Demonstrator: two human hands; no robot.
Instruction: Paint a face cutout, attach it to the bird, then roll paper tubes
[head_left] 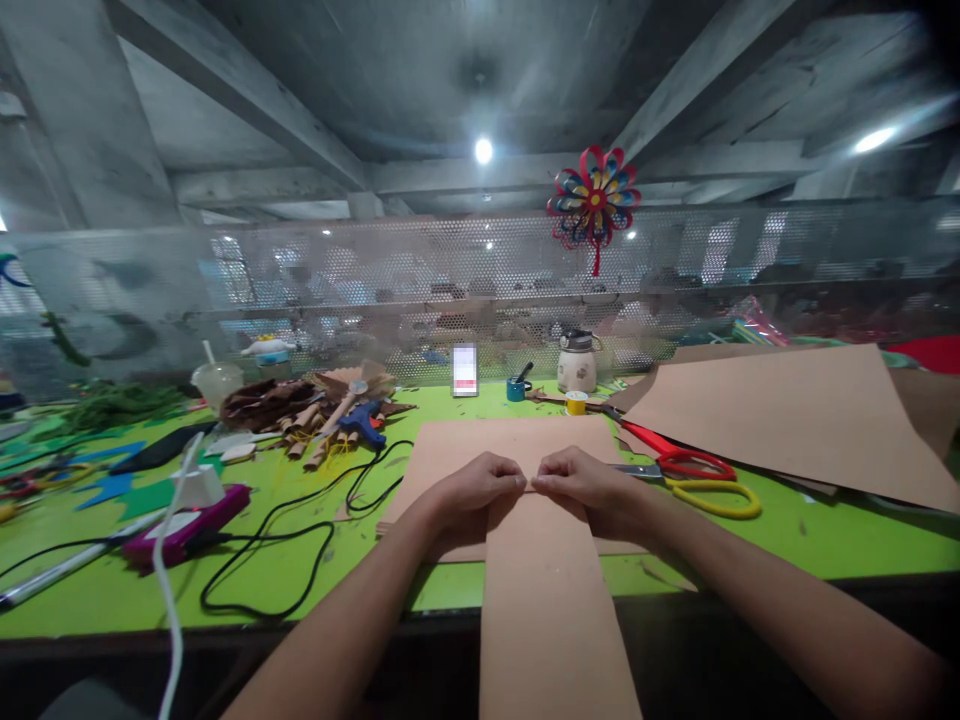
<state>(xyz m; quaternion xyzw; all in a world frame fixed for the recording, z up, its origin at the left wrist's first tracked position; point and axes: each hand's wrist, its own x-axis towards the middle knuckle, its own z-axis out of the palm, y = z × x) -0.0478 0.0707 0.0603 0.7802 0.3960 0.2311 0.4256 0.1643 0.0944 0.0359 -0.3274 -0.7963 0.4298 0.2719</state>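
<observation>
A long strip of brown paper (551, 610) runs from the green table (300, 560) toward me and hangs over its front edge. My left hand (472, 487) and my right hand (589, 487) meet at the strip's far end. Both pinch that end between thumb and fingers, knuckles almost touching. Under the strip lies a larger brown sheet (480, 445), flat on the table.
Red scissors (671, 455) and yellow scissors (712, 495) lie right of my hands. A big brown sheet (787, 410) covers the right side. Left are a blue glue gun (364, 420), black cables (300, 530), a pink box (184, 530) and brown paper rolls (300, 415). A phone (465, 370) and jar (577, 365) stand behind.
</observation>
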